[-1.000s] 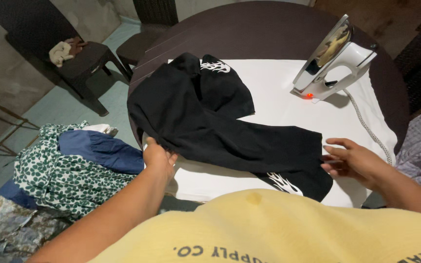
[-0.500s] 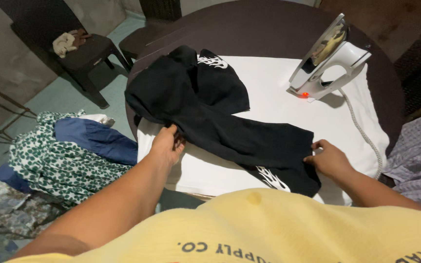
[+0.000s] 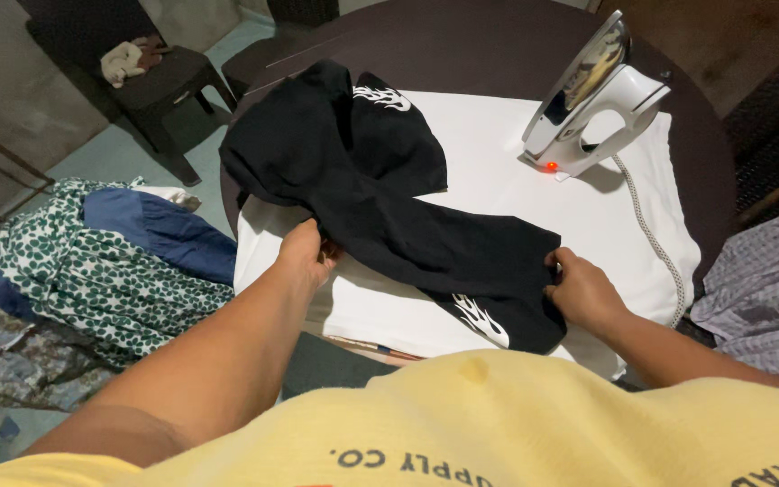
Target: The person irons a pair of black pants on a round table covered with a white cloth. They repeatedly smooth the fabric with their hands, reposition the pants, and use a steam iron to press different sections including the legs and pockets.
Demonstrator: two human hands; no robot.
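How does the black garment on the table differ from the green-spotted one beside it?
The black garment is plain dark with white flame prints; the green-spotted garment is pale with small green spots all over. The black one lies spread on the white cloth, gripped by the left hand and right hand; the spotted one sits heaped, untouched. Both are fabric.

The left hand [image 3: 304, 255] fingers are tucked under the black garment [image 3: 380, 198], hidden from view.
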